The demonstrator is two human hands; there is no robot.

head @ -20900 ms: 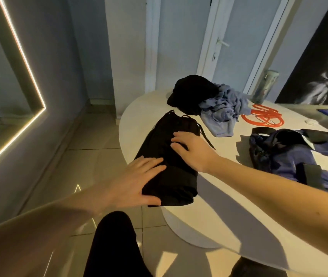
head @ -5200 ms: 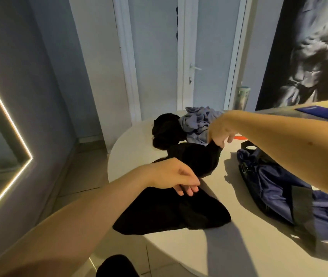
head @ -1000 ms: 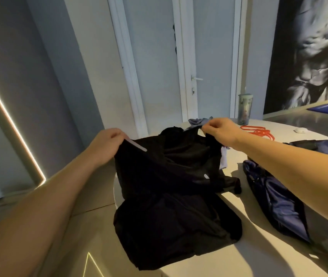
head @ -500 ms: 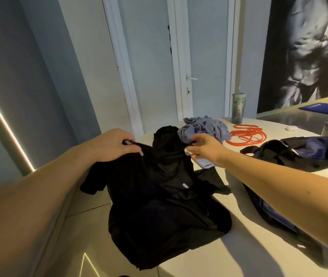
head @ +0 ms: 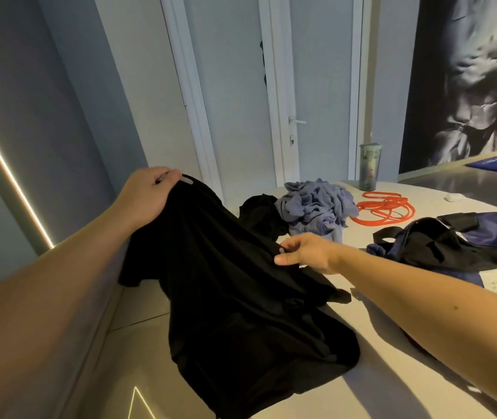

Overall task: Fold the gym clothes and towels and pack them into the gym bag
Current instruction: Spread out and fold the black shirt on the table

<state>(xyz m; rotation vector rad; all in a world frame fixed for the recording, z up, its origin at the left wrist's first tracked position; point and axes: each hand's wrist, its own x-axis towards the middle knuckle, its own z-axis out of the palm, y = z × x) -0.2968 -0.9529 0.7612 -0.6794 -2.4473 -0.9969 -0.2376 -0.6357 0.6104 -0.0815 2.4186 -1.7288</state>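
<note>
Straightening the limp black cloth garment (head: pixel 241 297): my left hand (head: pixel 147 195) grips its ten-o'clock edge; my right hand (head: pixel 307 252) touches it, grip unclear. Next, lay it flat.

Left hand (head: pixel 150 195) raised, fingers clenched on black garment (head: pixel 241 297); right hand (head: pixel 304 252) lower, fingertips pinching it, both forearms extended.

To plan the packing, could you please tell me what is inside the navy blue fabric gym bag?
The navy blue fabric gym bag shows only black fabric at its opening; its collapsed sides hide anything deeper.
</note>
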